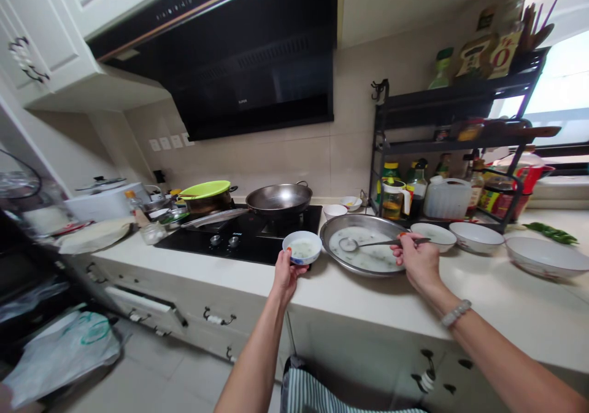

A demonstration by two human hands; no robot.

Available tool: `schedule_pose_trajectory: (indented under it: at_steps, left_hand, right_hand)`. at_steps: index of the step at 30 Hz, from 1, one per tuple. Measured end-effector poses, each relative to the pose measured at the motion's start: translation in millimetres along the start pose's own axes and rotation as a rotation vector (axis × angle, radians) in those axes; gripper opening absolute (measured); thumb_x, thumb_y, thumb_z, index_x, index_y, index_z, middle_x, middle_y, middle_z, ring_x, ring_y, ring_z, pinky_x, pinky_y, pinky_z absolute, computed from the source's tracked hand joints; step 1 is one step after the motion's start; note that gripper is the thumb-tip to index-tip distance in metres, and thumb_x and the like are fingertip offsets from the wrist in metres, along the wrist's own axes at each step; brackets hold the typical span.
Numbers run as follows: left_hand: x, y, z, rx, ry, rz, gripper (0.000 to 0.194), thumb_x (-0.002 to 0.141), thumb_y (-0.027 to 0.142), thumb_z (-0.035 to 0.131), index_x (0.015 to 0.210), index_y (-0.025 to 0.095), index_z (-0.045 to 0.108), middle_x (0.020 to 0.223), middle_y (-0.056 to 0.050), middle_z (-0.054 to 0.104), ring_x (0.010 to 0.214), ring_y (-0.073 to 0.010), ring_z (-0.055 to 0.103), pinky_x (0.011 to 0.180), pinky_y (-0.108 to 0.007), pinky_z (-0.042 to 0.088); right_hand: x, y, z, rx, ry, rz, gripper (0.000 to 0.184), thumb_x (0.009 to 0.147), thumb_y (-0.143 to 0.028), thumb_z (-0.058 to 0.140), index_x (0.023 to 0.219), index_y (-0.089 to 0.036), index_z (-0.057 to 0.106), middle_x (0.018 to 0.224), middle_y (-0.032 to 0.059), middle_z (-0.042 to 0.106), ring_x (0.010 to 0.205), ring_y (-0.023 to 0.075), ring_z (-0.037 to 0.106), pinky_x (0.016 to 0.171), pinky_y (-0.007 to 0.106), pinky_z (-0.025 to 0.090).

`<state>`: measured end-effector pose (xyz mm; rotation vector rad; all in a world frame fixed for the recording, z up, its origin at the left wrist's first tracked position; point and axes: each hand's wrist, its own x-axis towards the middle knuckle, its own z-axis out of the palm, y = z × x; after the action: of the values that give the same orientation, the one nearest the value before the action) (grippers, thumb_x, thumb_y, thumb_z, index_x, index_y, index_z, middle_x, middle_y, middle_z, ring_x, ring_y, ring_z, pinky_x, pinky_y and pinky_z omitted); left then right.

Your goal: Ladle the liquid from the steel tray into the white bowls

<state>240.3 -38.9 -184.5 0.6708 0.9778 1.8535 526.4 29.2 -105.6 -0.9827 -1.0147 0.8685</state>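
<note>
My left hand [288,273] grips a small white bowl [302,258] with blue marks low on its side. Pale soup with green bits is in this bowl. Fingers of my right hand [416,254] wrap round the dark handle of a ladle [384,242]. The ladle's round head rests in white soup [363,254] inside a wide metal basin [326,247] on the counter. The small bowl is held just left of the basin, over the counter's edge. Right of the basin, close behind my right hand, stands a white bowl [436,236].
Two more white bowls [476,239] and green peppers [551,232] lie to the right. A black rack [391,149] of bottles stands behind. On the stove [207,240] sit a wok [280,199] and a pot topped by a lime-green basin [205,188]. A range hood [257,63] hangs above.
</note>
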Motion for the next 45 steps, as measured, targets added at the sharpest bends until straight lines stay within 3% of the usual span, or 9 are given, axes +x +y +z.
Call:
schedule_pose_trajectory:
  at_steps: [14, 29, 34, 40, 45]
  left_hand:
    - [-1.7, 1.1, 1.1, -0.011, 0.012, -0.002, 0.039, 0.079, 0.046, 0.062, 0.100, 0.018, 0.046, 0.079, -0.004, 0.062, 0.053, -0.0159, 0.066, 0.040, -0.021, 0.050]
    - [-2.3, 2.0, 2.3, -0.007, 0.012, -0.008, 0.041, 0.077, 0.046, 0.062, 0.101, 0.017, 0.046, 0.084, -0.006, 0.062, 0.053, -0.0165, 0.066, 0.041, -0.022, 0.050]
    - [-2.8, 2.2, 3.2, 0.000, 0.007, -0.005, 0.042, 0.077, 0.049, 0.062, 0.100, 0.017, 0.046, 0.084, -0.006, 0.062, 0.054, -0.0154, 0.065, 0.041, -0.022, 0.050]
    - [-2.6, 2.8, 4.8, -0.022, 0.031, -0.005, 0.041, 0.076, 0.048, 0.064, 0.097, 0.018, 0.048, 0.086, -0.006, 0.061, 0.057, -0.0149, 0.065, 0.043, -0.024, 0.053]
    - [-0.3, 1.7, 6.0, -0.057, 0.060, -0.003, 0.034, 0.076, 0.043, 0.064, 0.093, 0.017, 0.050, 0.080, -0.003, 0.058, 0.061, -0.0148, 0.063, 0.048, -0.027, 0.057]
  right_hand:
    - [-3.3, -8.9, -4.3, 0.047, 0.032, 0.062, 0.012, 0.066, -0.027, 0.062, 0.072, -0.019, 0.056, 0.047, 0.0007, 0.057, 0.038, 0.0120, 0.051, 0.027, 0.019, 0.036]
    - [1.2, -15.2, -3.0, 0.052, 0.027, -0.004, 0.015, 0.068, -0.030, 0.064, 0.072, -0.018, 0.055, 0.048, -0.0007, 0.055, 0.040, 0.0121, 0.052, 0.028, 0.018, 0.036]
    - [-3.3, -29.3, 11.3, 0.055, -0.007, -0.028, 0.014, 0.068, -0.032, 0.062, 0.071, -0.020, 0.055, 0.049, 0.0002, 0.056, 0.040, 0.0126, 0.052, 0.028, 0.020, 0.035]
    - [-14.3, -50.3, 45.1, 0.076, -0.116, -0.054, 0.015, 0.072, -0.035, 0.061, 0.072, -0.022, 0.053, 0.051, 0.0031, 0.059, 0.039, 0.0139, 0.052, 0.028, 0.022, 0.036]
    - [-30.3, -47.0, 67.8, -0.029, -0.268, -0.101, 0.023, 0.076, -0.045, 0.061, 0.075, -0.023, 0.055, 0.051, 0.0034, 0.059, 0.038, 0.0151, 0.053, 0.030, 0.024, 0.039]
